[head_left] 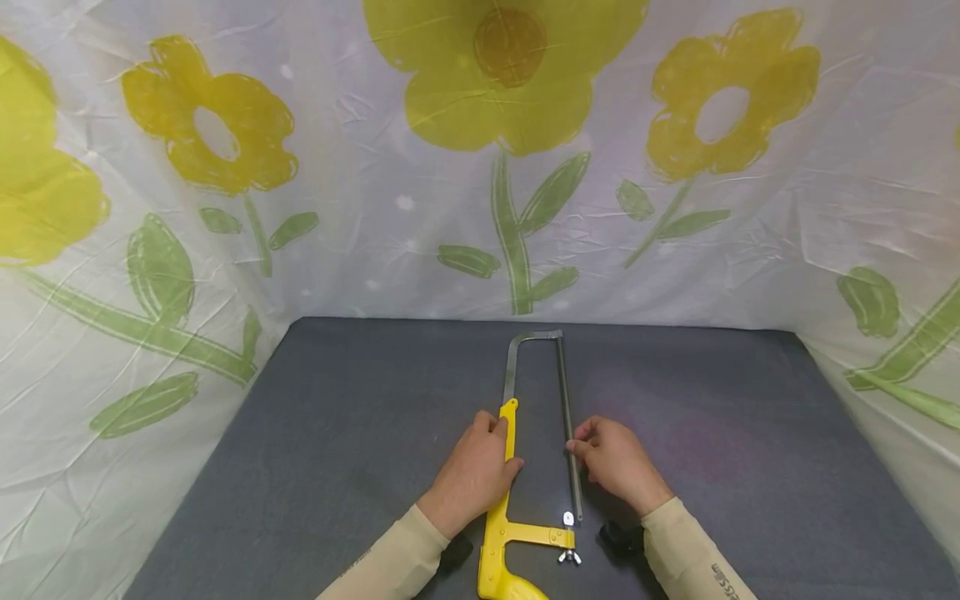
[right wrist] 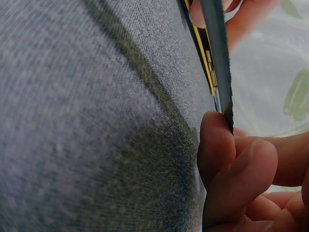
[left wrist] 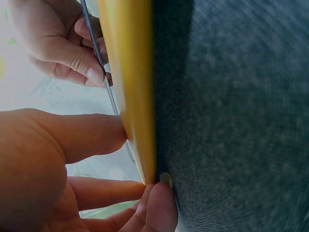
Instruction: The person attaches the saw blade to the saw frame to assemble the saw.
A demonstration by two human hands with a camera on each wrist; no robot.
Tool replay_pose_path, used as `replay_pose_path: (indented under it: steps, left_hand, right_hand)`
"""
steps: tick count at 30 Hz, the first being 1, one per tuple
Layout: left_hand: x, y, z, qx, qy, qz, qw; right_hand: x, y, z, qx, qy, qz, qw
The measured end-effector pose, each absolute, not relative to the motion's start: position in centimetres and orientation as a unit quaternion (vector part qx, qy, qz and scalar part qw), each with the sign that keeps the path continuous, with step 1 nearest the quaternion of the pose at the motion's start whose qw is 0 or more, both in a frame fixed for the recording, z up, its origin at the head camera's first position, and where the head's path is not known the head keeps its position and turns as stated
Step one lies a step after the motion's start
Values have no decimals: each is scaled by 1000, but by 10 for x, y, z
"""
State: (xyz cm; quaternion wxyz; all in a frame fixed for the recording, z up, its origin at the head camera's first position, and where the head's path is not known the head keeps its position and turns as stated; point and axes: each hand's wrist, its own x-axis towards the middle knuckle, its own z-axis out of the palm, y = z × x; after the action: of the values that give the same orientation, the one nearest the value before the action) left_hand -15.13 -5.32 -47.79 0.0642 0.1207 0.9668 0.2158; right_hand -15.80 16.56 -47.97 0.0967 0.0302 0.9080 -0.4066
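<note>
A hacksaw with a yellow frame (head_left: 496, 533) and a bent metal front bar (head_left: 512, 367) lies on the dark table, handle toward me. My left hand (head_left: 468, 471) grips the yellow frame along its spine; the left wrist view shows thumb and fingers around the yellow edge (left wrist: 130, 72). The thin saw blade (head_left: 565, 383) meets the front bar at its far end. Its near end stands loose beside the silver blade post (head_left: 568, 520). My right hand (head_left: 621, 462) pinches the blade between thumb and fingers, and its toothed edge shows in the right wrist view. A wing nut (head_left: 569, 557) sits below the post.
The dark cloth-covered table (head_left: 337, 400) extends to both sides of the saw. Behind it hangs a white curtain (head_left: 375, 233) printed with yellow flowers. Black wrist straps (head_left: 621, 540) show under the sleeves.
</note>
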Motion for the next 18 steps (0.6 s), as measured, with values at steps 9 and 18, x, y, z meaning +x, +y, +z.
replay_pose_path:
  steps: [9, 18]
  left_hand:
    - [-151, -53, -479, 118, 966, 219, 62]
    - [-152, -53, -479, 125, 966, 220, 59]
  right_hand:
    - [-158, 165, -479, 35, 902, -419, 102]
    - [-159, 165, -479, 40, 894, -434, 108]
